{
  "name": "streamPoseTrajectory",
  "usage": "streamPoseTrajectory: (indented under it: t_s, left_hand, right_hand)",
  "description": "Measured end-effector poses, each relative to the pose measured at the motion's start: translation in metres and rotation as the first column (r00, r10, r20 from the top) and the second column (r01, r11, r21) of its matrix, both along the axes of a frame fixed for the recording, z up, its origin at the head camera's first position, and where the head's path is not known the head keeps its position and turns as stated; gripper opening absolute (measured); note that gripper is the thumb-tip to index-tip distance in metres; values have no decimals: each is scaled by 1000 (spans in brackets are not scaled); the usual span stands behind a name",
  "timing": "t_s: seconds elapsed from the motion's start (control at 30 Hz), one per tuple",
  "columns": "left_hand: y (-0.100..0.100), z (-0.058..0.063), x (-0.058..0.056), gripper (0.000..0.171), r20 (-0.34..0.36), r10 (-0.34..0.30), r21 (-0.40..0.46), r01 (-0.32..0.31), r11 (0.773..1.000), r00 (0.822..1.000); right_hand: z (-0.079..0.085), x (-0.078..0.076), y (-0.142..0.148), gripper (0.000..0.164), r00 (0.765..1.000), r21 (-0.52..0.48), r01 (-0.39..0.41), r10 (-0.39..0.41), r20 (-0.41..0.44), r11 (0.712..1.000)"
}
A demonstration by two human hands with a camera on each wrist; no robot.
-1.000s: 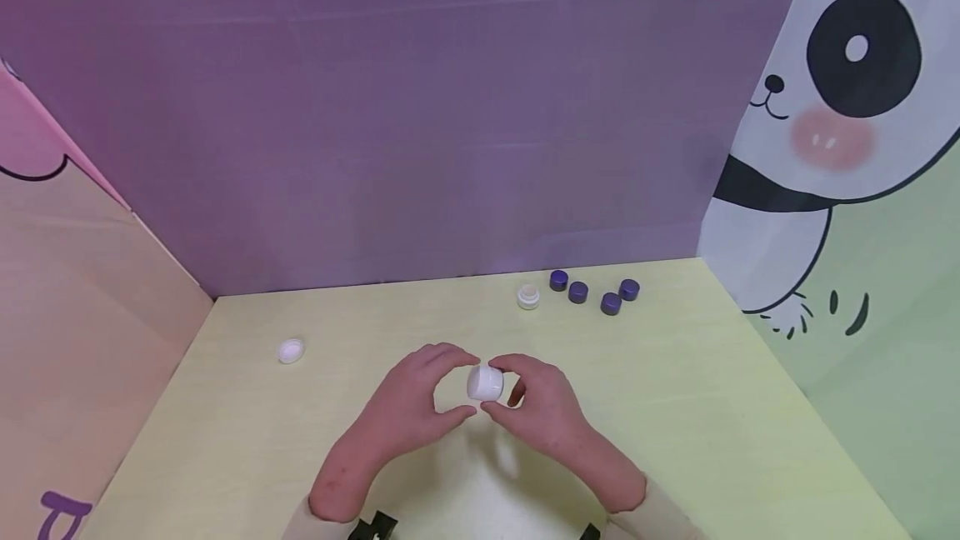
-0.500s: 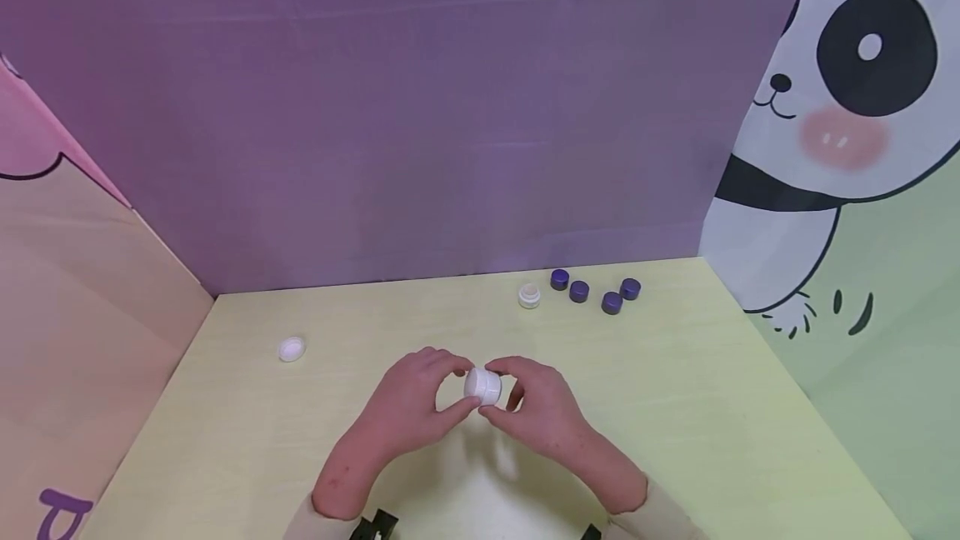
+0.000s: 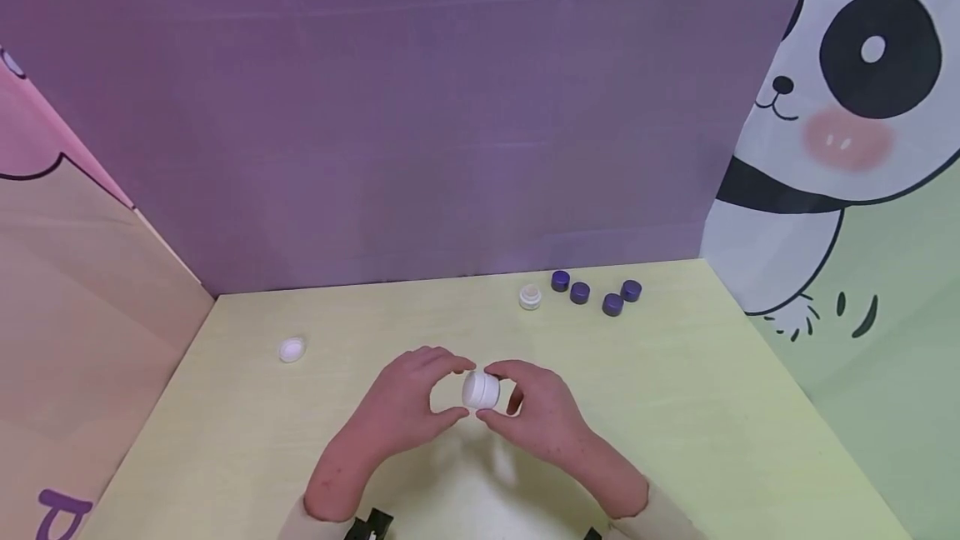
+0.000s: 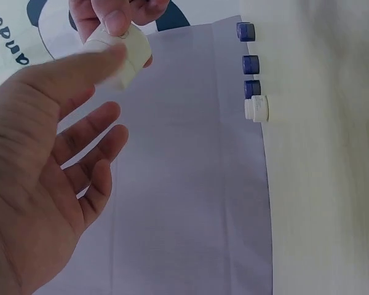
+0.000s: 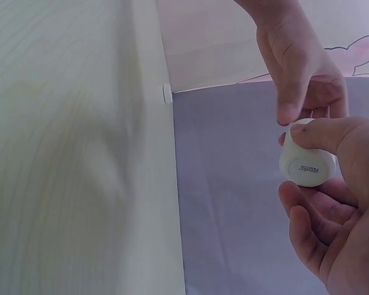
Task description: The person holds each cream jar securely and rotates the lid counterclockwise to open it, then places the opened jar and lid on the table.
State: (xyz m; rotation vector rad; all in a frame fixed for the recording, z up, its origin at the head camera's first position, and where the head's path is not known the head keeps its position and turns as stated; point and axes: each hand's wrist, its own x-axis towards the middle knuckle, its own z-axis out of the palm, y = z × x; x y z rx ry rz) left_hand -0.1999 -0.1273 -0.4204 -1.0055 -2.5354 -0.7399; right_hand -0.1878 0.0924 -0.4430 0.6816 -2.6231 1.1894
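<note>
A small white round jar (image 3: 481,390) with a lid seam around it is held tilted above the table, between both hands. My right hand (image 3: 536,407) pinches it between thumb and fingers. Dark print shows on the jar's base (image 5: 307,169) in the right wrist view. On the jar's lid side, my left hand (image 3: 408,398) has its thumb and index finger spread around the lid, fingertips close to its edge. In the left wrist view the left thumb (image 4: 92,72) is blurred over the jar, and the other fingers are loosely spread.
A white jar with a bare neck (image 3: 529,297) stands at the back of the table (image 3: 712,407). Several dark purple caps (image 3: 580,293) lie to its right. A white lid (image 3: 292,349) lies at the left. A purple cloth wall (image 3: 450,107) rises behind the table.
The left thumb and index finger closed onto the jar's lid half a second ago and have since spread apart again. The jar has shifted slightly left in the right hand's pinch.
</note>
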Motion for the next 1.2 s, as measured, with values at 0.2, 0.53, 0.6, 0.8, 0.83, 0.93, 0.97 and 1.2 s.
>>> streamPoseTrajectory:
  t_s: [0.2, 0.53, 0.6, 0.8, 0.83, 0.93, 0.97, 1.2]
  left_hand:
    - [1, 2, -3, 43, -89, -30, -51, 26, 998, 996]
    - [2, 6, 4, 28, -60, 63, -108, -69, 992, 996]
    - [1, 6, 6, 30, -54, 83, -118, -89, 989, 995]
    - [-1, 7, 9, 48, 22, 122, -116, -118, 986, 992]
    - [0, 8, 9, 50, 38, 115, -109, -110, 988, 993]
    - [1, 12, 11, 53, 71, 75, -87, -69, 994, 995]
    - [2, 12, 11, 53, 75, 61, -82, -54, 995, 995]
    - [6, 15, 13, 45, 58, 5, -70, -1, 998, 998]
  right_hand:
    - [2, -1, 1, 39, 1000, 8, -10, 10, -12, 1000]
    - [6, 2, 2, 40, 999, 20, -39, 40, -24, 999]
    - [6, 2, 3, 39, 999, 20, -43, 43, -22, 999]
    - [6, 2, 3, 39, 999, 13, -51, 51, -7, 999]
    - [6, 2, 4, 39, 999, 11, -51, 51, -5, 999]
    - [6, 2, 5, 40, 999, 3, -54, 54, -3, 999]
    - [6, 2, 5, 41, 998, 1, -56, 56, -1, 998]
    - [6, 3, 7, 40, 997, -6, -73, 73, 16, 997]
